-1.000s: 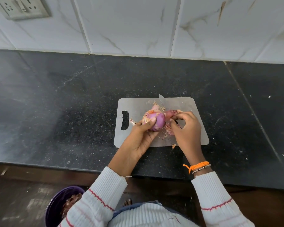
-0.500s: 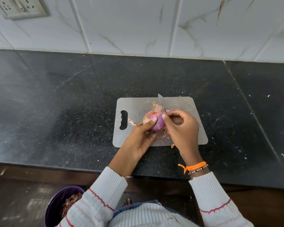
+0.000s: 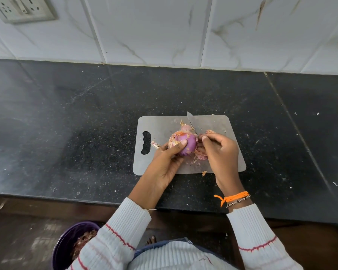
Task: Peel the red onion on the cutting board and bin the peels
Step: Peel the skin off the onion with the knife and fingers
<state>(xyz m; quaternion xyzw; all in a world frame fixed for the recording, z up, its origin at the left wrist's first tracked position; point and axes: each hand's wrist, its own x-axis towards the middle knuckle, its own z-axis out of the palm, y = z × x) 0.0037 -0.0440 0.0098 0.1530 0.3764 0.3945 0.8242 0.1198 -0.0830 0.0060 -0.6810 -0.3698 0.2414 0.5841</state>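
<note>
Bin: the purple bin (image 3: 66, 244) stands on the floor at lower left, peels already inside it.
Left hand: the left hand (image 3: 165, 162) grips the red onion (image 3: 183, 143) just over the cutting board (image 3: 219, 123).
Onion: one side shows bare purple; dry skin clings on its left.
Loose peels: the peels (image 3: 200, 155) lie on the board, not yet binned.
Right hand: the right hand (image 3: 220, 152) holds the knife (image 3: 191, 121) and pinches skin beside the onion.
Progress: roughly halfway, I judge.
</note>
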